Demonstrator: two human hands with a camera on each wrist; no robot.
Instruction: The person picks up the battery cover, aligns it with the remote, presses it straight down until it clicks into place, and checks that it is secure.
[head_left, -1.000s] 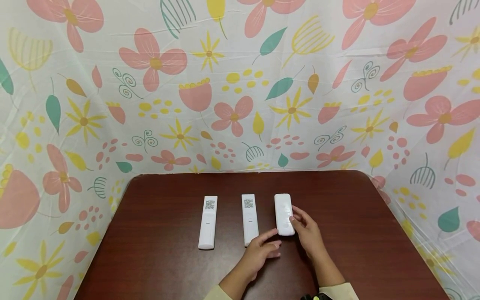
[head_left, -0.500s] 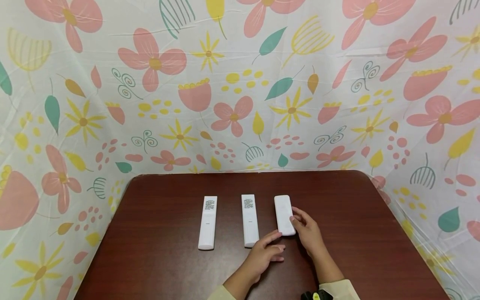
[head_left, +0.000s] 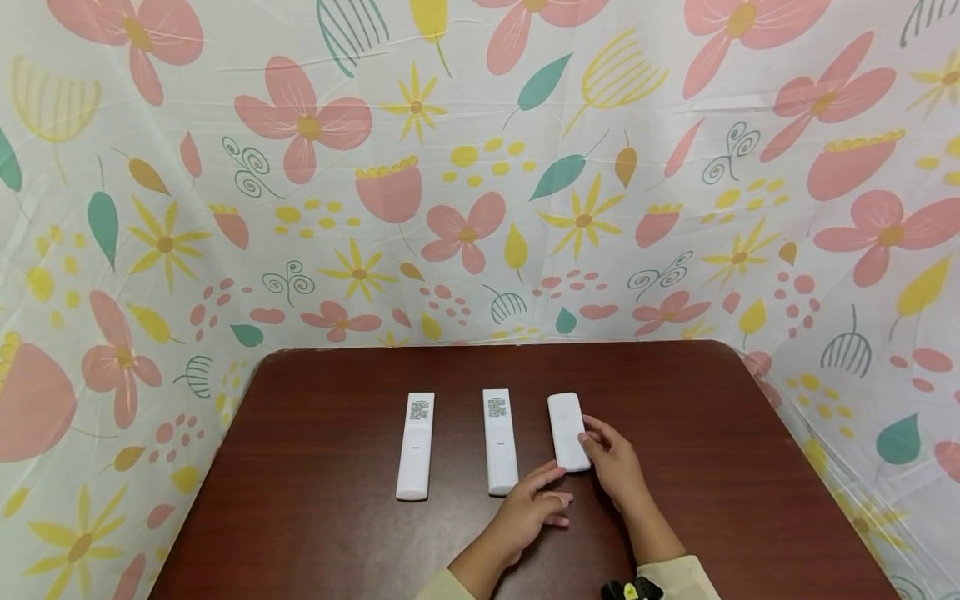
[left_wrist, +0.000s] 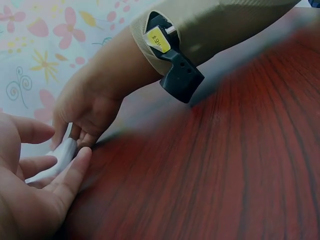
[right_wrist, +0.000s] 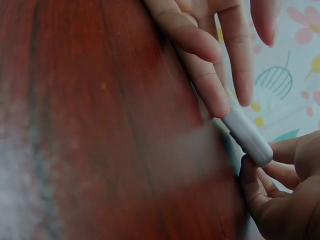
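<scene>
A short white remote control (head_left: 567, 429) with rounded corners and a plain upper face lies at the right of a row on the table. My right hand (head_left: 618, 467) pinches its right edge between thumb and fingers; the right wrist view shows the remote's rounded end (right_wrist: 252, 142) between them. At the near end, my left hand (head_left: 521, 512) touches the corner with its index fingertip, the other fingers loosely extended. Left of it lie two longer white remotes, the middle one (head_left: 500, 454) and the left one (head_left: 416, 458), both label side up.
The dark red-brown wooden table (head_left: 315, 517) has rounded far corners. A white cloth with flower prints (head_left: 465, 167) hangs around its back and sides. A black device with a yellow label (left_wrist: 167, 45) is strapped at the right sleeve.
The short remote has settled flatter, its glare gone, and its far end sits slightly nearer. My left hand has shifted slightly right along its near end. The two long remotes stay put.
</scene>
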